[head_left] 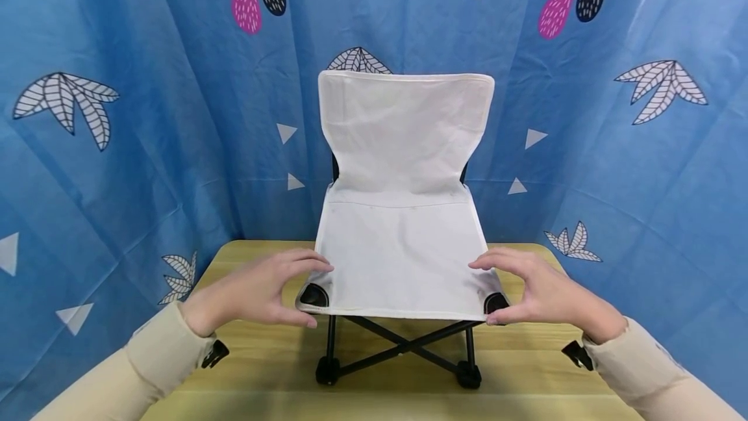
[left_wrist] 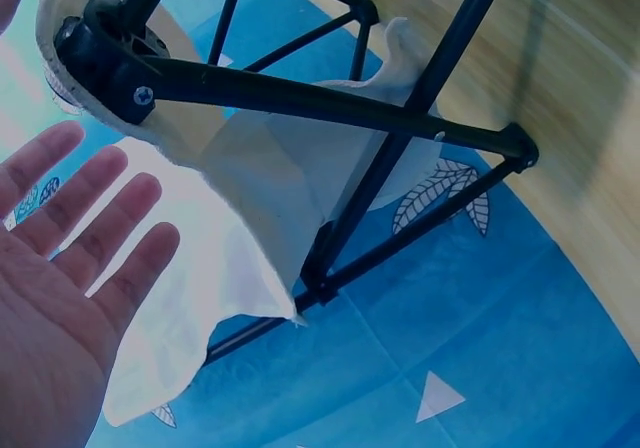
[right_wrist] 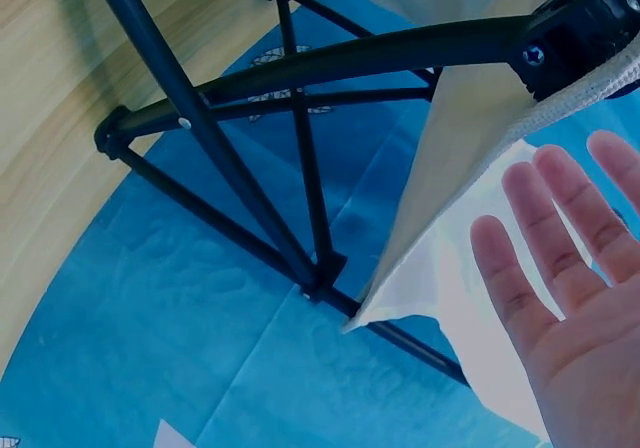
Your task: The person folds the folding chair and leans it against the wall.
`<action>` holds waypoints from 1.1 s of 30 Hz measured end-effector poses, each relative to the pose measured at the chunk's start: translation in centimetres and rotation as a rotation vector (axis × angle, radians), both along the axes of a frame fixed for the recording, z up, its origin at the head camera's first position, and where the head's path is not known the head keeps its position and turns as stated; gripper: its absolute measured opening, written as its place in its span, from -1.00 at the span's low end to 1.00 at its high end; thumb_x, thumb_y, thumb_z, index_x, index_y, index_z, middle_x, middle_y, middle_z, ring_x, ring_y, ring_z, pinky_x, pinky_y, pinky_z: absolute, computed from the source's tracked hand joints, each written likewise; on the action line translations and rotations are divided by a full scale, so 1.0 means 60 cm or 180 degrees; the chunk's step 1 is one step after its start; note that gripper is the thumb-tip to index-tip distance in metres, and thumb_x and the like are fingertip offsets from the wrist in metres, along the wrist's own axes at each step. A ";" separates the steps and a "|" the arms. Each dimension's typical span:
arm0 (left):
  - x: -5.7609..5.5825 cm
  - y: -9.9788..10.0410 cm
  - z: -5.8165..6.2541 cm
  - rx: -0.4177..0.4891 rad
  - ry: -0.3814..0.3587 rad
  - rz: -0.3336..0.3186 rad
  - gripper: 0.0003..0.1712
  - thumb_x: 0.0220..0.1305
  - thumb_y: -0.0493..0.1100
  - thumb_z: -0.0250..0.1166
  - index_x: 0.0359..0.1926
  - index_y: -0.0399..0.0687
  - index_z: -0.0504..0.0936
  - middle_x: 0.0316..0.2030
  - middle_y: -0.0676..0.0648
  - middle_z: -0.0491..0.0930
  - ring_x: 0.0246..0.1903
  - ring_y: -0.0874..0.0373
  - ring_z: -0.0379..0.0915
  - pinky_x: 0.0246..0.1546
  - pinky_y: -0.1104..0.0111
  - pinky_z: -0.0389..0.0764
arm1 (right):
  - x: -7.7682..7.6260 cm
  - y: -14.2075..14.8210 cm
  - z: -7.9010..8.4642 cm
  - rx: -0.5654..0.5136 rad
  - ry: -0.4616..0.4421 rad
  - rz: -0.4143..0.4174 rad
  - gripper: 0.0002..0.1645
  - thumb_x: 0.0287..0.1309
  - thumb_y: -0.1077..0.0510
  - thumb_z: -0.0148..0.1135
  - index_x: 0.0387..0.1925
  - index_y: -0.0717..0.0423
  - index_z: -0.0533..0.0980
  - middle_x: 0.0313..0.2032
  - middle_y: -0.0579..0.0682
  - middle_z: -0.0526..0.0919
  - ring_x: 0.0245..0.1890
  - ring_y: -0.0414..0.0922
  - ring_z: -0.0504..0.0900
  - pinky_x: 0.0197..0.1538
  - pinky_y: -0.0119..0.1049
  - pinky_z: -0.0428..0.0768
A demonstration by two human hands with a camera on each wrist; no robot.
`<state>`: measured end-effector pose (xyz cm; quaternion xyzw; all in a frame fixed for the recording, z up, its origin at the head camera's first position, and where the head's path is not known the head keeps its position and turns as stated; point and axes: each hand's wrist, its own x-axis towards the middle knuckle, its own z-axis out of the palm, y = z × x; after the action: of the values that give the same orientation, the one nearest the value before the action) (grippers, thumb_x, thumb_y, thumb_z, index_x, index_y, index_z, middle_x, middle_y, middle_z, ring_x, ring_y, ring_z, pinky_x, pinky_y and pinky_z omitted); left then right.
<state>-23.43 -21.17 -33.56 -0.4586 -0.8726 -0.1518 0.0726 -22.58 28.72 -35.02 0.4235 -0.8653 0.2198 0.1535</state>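
A folding chair (head_left: pixel 403 252) with a white fabric seat and back stands unfolded and upright, its seat facing me. Its black legs cross below the seat, and black caps cover the two front seat corners. My left hand (head_left: pixel 263 288) is beside the left front corner, thumb and fingers spread apart. On the opposite side, my right hand (head_left: pixel 537 288) is held the same way by the right corner. Both wrist views show straight fingers beside the chair's fabric and black frame (left_wrist: pixel 290 98), with nothing in either palm. Whether the fingertips touch the fabric is unclear.
The chair stands on a light wooden table (head_left: pixel 245 369) with rounded back corners. A blue curtain (head_left: pixel 175 148) printed with leaves, triangles and ovals hangs behind the table and along both sides. Dark straps hang at both cuffs.
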 end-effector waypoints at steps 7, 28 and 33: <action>0.007 -0.001 -0.001 -0.0045 -0.0123 0.0082 -0.15 0.22 0.32 0.59 0.38 -0.02 0.65 0.33 -0.01 0.64 0.28 -0.01 0.64 0.28 -0.03 0.69 | 0.002 0.000 -0.005 -0.0038 -0.0033 0.0206 -0.16 -0.06 -0.20 0.79 0.24 -0.04 0.66 0.15 -0.16 0.72 0.09 -0.22 0.71 0.20 -0.54 0.56; 0.015 -0.001 -0.012 0.0023 0.0071 -0.0062 -0.32 0.19 0.18 0.66 0.26 0.06 0.72 0.18 0.06 0.69 0.16 0.08 0.65 0.19 0.05 0.74 | 0.020 0.007 -0.012 -0.0073 -0.0039 0.0356 -0.32 -0.06 -0.11 0.80 0.12 -0.20 0.67 0.00 -0.26 0.71 -0.06 -0.26 0.69 0.11 -0.56 0.54; 0.015 -0.001 -0.015 0.0025 0.0066 -0.0057 -0.35 0.16 0.13 0.69 0.23 0.09 0.74 0.17 0.06 0.69 0.15 0.08 0.65 0.18 0.05 0.75 | 0.020 0.009 -0.016 -0.0048 -0.0025 0.0371 -0.31 -0.05 -0.10 0.80 0.13 -0.19 0.67 0.02 -0.24 0.69 -0.02 -0.25 0.67 0.13 -0.54 0.54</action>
<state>-22.53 -21.23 -34.48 -0.4677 -0.8670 -0.1511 0.0821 -21.40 29.26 -35.98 0.4712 -0.8381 0.2366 0.1403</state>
